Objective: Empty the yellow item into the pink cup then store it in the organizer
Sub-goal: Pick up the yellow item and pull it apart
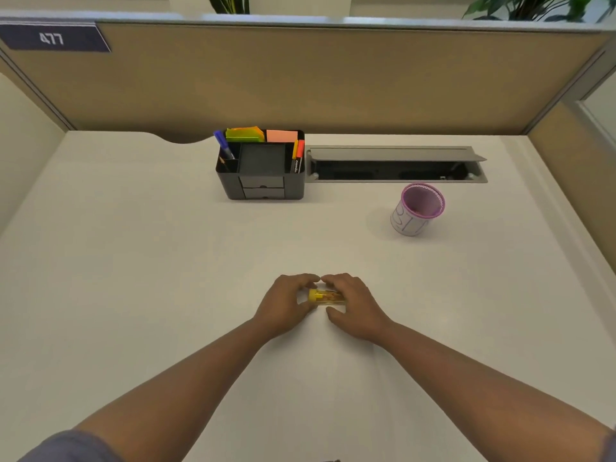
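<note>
A small yellow item [324, 297] with a clear body lies sideways on the desk's near middle, held between both hands. My left hand [285, 306] grips its left, yellow end; my right hand [355, 306] covers its right end. Fingers hide part of it. The pink mesh cup [418, 210] stands upright, far right of my hands. The black organizer [261, 166] sits at the back centre, holding pens, markers and sticky notes; its middle compartment looks empty.
A grey cable tray [396, 163] with its lid raised is set into the white desk [133, 261] right of the organizer. Tan partition walls [333, 78] close the desk at the back and sides.
</note>
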Tool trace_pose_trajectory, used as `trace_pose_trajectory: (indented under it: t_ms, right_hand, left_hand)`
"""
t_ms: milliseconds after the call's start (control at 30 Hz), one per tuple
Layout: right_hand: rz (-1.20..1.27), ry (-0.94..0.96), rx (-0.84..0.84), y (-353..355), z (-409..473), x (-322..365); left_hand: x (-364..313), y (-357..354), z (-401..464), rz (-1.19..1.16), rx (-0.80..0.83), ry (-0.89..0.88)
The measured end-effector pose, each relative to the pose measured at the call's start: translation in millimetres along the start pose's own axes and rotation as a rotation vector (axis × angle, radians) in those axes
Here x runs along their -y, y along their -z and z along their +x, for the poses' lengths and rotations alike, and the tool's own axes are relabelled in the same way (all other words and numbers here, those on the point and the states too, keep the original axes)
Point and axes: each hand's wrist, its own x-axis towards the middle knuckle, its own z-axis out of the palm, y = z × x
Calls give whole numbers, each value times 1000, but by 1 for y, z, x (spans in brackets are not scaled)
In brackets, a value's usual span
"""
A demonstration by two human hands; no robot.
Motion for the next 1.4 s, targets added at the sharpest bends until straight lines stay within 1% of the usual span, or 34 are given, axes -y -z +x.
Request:
trace_pose_trajectory:
  t_ms: [133,300,400,500,667,800,1000,1233,1400]
  right_hand:
    - [67,-24,-44,2,5,0]
    - [153,-96,-79,6,12,1]
    - [188,-95,-79,8,16,1]
    - [195,-106,-67,11,18,2]
    - [304,-164,-65,14,21,6]
    - [365,-183,-53,16,20,7]
    - [383,-194,-22,16,18,8]
    - [427,-213,-53,15,17,7]
    - [446,-212,-39,15,16,7]
  left_hand:
    - [-4,3,3,-102,-3,37]
    - [-10,11,4,-342,-42,128]
    - [-12,17,5,-476,-25,169]
    - [-15,21,6,-516,6,181]
    - [-19,28,10,-535,-13,164]
    - [-19,30,12,-483,-16,159]
    - [-21,32,13,-418,22,145]
    - [-28,29,12,-367,-61,166]
    - [-28,31,12,-356,-26,137]
